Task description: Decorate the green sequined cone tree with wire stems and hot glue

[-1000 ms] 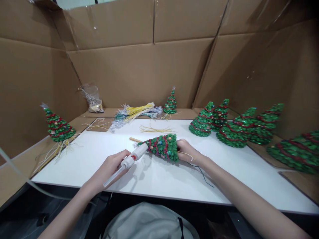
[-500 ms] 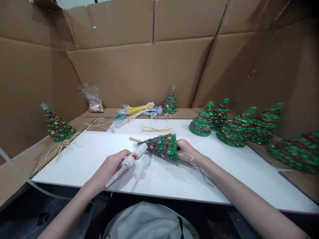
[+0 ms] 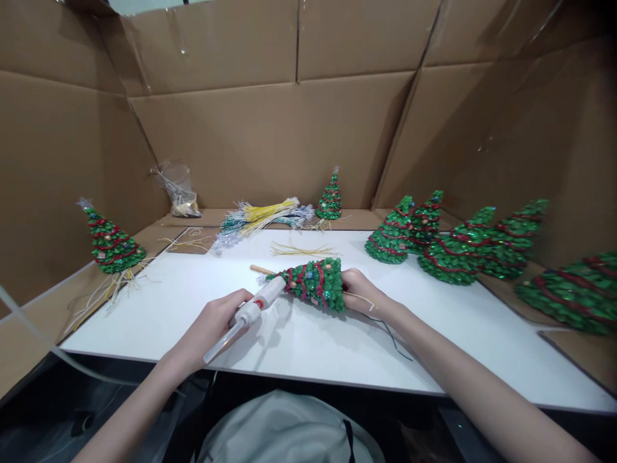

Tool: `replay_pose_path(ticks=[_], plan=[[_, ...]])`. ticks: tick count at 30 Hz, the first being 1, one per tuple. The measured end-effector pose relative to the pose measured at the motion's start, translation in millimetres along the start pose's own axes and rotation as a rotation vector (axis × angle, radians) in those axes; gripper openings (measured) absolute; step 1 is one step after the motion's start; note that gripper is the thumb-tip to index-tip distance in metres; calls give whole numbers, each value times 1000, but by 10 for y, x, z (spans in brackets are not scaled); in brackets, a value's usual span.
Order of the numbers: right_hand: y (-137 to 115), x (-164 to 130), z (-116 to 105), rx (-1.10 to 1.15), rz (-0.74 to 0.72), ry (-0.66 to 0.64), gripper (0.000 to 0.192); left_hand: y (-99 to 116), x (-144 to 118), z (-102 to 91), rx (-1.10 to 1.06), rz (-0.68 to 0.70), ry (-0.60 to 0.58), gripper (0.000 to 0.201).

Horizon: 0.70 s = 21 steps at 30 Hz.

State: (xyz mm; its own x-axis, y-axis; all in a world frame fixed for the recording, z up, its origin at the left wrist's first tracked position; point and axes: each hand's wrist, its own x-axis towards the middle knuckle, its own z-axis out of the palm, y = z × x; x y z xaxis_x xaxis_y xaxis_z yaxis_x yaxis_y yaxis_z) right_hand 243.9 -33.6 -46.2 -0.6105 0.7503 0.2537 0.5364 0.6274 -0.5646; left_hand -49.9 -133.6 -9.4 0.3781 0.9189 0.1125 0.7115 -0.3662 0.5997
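Note:
My left hand (image 3: 225, 319) is wrapped round a white hot glue gun (image 3: 251, 313) with a clear glue stick out of its back end. The gun's front end overlaps the narrow tip of a small green Christmas tree (image 3: 315, 285) with red garland and coloured ornaments; whether it touches cannot be told. Lying on its side, the tree points left, its base held by my right hand (image 3: 357, 289), whose fingertips are hidden behind and inside it. Thin wires trail from the base past my right wrist. A tan stick (image 3: 260, 269) shows just beyond the tree's tip.
Bundles of yellow, white and green wires (image 3: 265, 218) lie at the back, with loose yellow wires (image 3: 301, 249) before them. Several green trees (image 3: 456, 254) stand at right, one tree (image 3: 113, 247) at left, another (image 3: 330, 198) behind. A plastic bag (image 3: 178, 193) sits against the cardboard wall (image 3: 260, 141).

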Motion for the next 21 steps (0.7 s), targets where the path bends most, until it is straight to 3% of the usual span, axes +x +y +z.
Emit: replay_pose_path(ticks=[21], plan=[[35, -2, 14, 39, 36, -9, 20, -21, -2, 54, 46, 14, 62, 11]])
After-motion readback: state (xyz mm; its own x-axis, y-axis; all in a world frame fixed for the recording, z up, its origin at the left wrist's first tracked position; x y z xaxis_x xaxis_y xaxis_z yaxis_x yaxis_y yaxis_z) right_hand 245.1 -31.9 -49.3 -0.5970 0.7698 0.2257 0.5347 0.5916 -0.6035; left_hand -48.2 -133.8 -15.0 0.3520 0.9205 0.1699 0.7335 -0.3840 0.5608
